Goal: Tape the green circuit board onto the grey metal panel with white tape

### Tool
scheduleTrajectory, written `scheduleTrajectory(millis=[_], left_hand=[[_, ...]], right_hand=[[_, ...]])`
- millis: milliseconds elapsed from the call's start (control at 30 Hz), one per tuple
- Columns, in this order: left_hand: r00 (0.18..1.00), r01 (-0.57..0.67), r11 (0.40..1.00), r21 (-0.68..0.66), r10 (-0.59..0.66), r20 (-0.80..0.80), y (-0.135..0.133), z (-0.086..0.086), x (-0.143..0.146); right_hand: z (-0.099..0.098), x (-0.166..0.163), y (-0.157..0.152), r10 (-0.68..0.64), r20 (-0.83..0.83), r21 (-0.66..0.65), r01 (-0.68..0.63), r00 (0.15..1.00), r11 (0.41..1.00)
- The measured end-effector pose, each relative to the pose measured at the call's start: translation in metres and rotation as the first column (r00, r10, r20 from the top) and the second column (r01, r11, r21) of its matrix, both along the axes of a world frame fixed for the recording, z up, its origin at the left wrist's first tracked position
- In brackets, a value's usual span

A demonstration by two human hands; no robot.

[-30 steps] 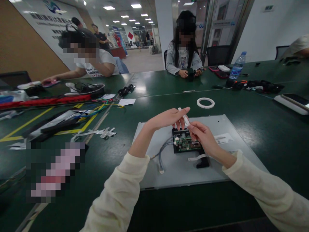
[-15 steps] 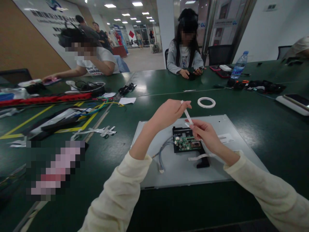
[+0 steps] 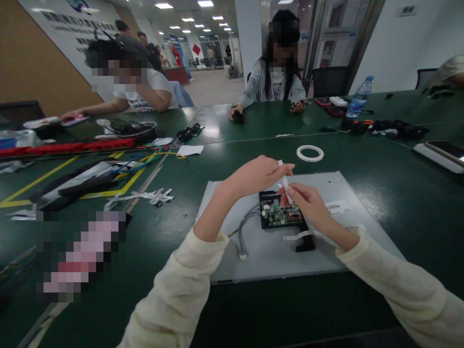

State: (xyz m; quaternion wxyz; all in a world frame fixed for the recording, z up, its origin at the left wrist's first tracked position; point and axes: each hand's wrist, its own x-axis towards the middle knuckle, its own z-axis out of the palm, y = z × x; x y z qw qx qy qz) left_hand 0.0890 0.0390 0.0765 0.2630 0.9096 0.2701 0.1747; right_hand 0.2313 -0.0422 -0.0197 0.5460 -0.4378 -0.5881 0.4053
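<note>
Between my two hands a short strip of white tape [image 3: 285, 182] is stretched, above a green circuit board [image 3: 277, 215]. My left hand [image 3: 259, 175] pinches its upper end. My right hand [image 3: 306, 200] grips the lower end between thumb and fingers. The board sits in a black plastic bracket [image 3: 305, 241] on a flat grey metal panel [image 3: 239, 270]. A bundle of grey wires [image 3: 241, 232] with a white connector runs from the board's left side. Below my right hand, a white ribbon strip [image 3: 295, 237] lies across the bracket.
Beyond the panel lies a white tape roll [image 3: 310, 147]. To the left are crumpled tape strips [image 3: 155, 195], a blurred pink item [image 3: 85, 253] and coloured wires [image 3: 145, 161]. A water bottle [image 3: 360, 98] stands at the back right. Two people sit across the green table [image 3: 163, 256].
Both hands have shifted slightly, my left one right and down, and the tape strip is held more upright and lower. Across the table, a person's hand has moved left with a black object.
</note>
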Motion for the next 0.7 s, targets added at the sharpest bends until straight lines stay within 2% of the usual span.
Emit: scheduleTrajectory(millis=[200,300,433,533,633,700], left_hand=[[0.989,-0.08,0.977,0.199,0.103,-0.109,0.004,-0.006,-0.002],[0.979,-0.154,0.963,0.222,0.178,-0.095,0.002,-0.008,-0.001],[0.977,-0.206,0.951,0.229,0.212,-0.003,0.002,-0.007,-0.003],[0.968,-0.248,0.96,0.128,0.242,0.06,0.008,-0.004,-0.006],[0.964,-0.246,0.964,-0.098,0.254,0.076,0.014,-0.004,-0.009],[0.975,-0.2,0.956,-0.216,0.217,0.058,0.016,-0.006,-0.009]], right_hand=[[0.001,-0.001,-0.001,-0.089,0.008,-0.057,0.089,0.996,0.994],[0.001,-0.002,-0.001,-0.107,-0.017,-0.072,0.106,0.994,0.992],[0.0,-0.004,-0.003,-0.106,-0.038,-0.092,0.103,0.994,0.99],[-0.001,-0.006,-0.005,-0.091,-0.037,-0.12,0.086,0.995,0.989],[-0.001,-0.006,-0.007,-0.079,-0.052,-0.144,0.071,0.996,0.987],[-0.001,-0.007,-0.008,-0.078,-0.067,-0.152,0.067,0.995,0.986]])
